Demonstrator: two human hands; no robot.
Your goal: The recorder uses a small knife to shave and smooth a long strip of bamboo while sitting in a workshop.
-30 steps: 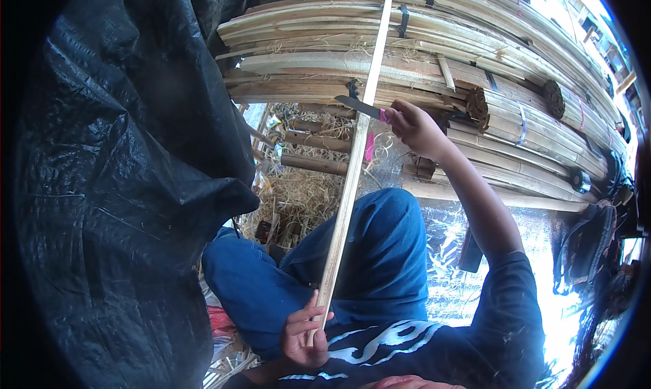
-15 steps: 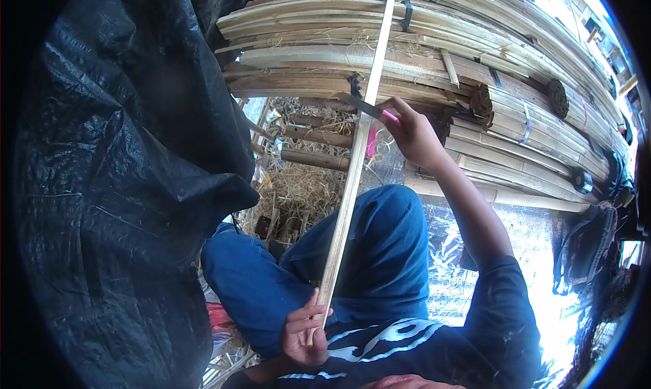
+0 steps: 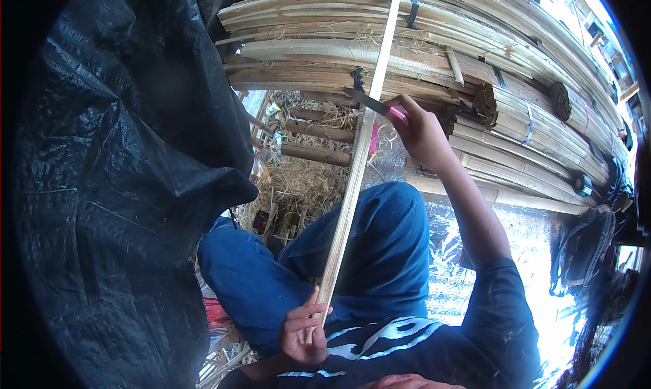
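Head view: left hand grips bamboo strip; right hand grips knife against it.

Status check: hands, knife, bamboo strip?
Left hand grips bamboo strip low. Right hand holds knife, blade against strip. Nothing blocking.

left hand: low in the view at about 6 o'clock, close to the chest, palm turned inward, fingers loosely curled and pinching closed, thumb pressed down.
left arm: bent sharply, forearm mostly hidden below the wrist at the lower edge.
right hand: raised far out toward 12 o'clock, fist closed tight, knuckles facing up and left.
right arm: bare forearm stretched nearly straight, running from the hand down toward 4 o'clock into a dark short sleeve at the shoulder.
spacing: the two hands are well apart.
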